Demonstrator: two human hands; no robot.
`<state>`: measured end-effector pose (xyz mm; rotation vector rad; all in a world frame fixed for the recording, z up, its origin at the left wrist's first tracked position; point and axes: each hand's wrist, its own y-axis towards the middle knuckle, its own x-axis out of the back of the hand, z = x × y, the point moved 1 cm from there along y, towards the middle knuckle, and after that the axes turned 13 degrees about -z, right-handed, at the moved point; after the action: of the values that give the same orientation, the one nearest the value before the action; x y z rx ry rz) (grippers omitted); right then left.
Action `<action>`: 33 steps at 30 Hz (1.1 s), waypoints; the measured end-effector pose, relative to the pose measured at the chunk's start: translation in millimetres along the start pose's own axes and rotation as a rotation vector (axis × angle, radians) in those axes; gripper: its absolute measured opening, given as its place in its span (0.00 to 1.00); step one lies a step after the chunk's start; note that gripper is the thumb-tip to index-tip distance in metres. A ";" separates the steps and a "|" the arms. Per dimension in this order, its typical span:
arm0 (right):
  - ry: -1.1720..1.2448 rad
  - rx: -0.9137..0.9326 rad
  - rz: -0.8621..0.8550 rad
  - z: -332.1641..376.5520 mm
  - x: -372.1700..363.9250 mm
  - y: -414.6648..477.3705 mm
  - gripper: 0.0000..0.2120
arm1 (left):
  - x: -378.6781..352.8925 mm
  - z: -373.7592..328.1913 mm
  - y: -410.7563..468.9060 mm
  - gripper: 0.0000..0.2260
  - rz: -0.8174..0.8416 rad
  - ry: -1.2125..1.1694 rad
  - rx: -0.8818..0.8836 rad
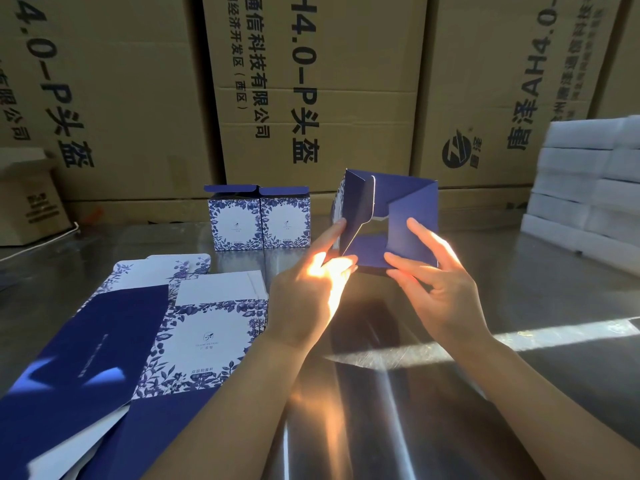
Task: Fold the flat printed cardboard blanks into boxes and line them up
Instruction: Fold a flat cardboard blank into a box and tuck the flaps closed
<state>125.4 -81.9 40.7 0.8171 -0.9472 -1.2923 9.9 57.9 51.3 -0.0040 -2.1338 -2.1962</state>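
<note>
A half-folded blue box (405, 199) is held up above the metal table (519, 282), its bottom flaps facing me and partly folded in. My left hand (311, 292) holds its left side, the index finger lying along the left flap. My right hand (440, 282) pinches the right flap, the index finger on the flap's face and the thumb at its lower edge. Two finished blue-and-white floral boxes (259, 220) stand side by side further back on the table. A pile of flat printed blanks (145, 341) lies at the left, close to me.
Large brown shipping cartons (311, 81) form a wall behind the table. A small open carton (27, 202) sits at the far left. Stacked white foam pieces (588, 188) stand at the right. Bright sunlight streaks across the table and my left hand.
</note>
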 end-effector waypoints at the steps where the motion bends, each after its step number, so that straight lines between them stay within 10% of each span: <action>1: -0.004 -0.001 0.004 0.4 0.2 0.0 0.11 | 0.1 0.2 0.1 0.04 0.003 0.022 -0.020; 33: -0.036 -0.107 -0.020 8.5 -5.4 -5.0 0.12 | -4.5 -6.8 -4.9 0.05 0.043 -0.106 0.075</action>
<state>115.4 -77.0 39.0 0.7238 -0.8918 -1.3670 14.5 51.5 46.0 -0.1632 -2.2474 -2.1362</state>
